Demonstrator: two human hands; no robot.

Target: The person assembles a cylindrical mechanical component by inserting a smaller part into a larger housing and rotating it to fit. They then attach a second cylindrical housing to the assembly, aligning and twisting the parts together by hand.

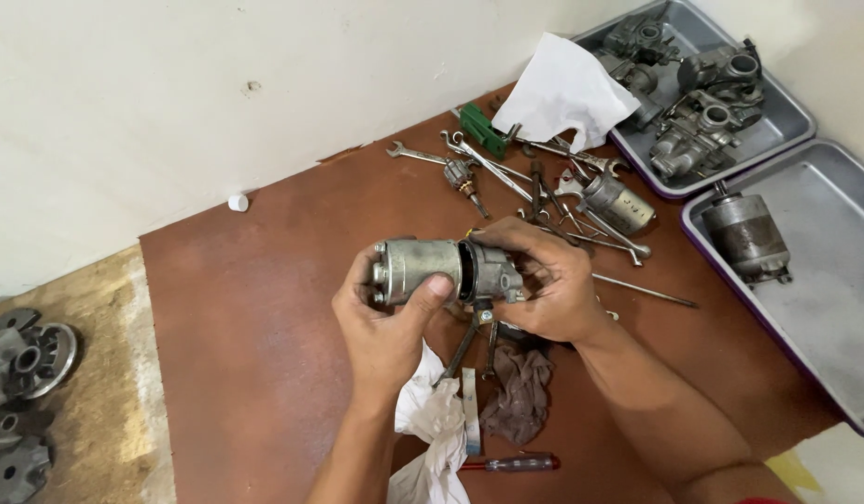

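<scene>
Holding a small grey starter motor (446, 271) up over the middle of the brown mat (264, 355). Left hand (387, 322) wrapped around the cylindrical body, thumb pressed on the front; right hand (548, 280) clamped over the end cap on the right. Visible dark seam between the two halves. Could easily pop apart and drop small bits into that pile of wrenches (506, 173) further back, or onto the rags (516, 392) near the wrists. Greasy fingers, so slipping looks likely too.
</scene>
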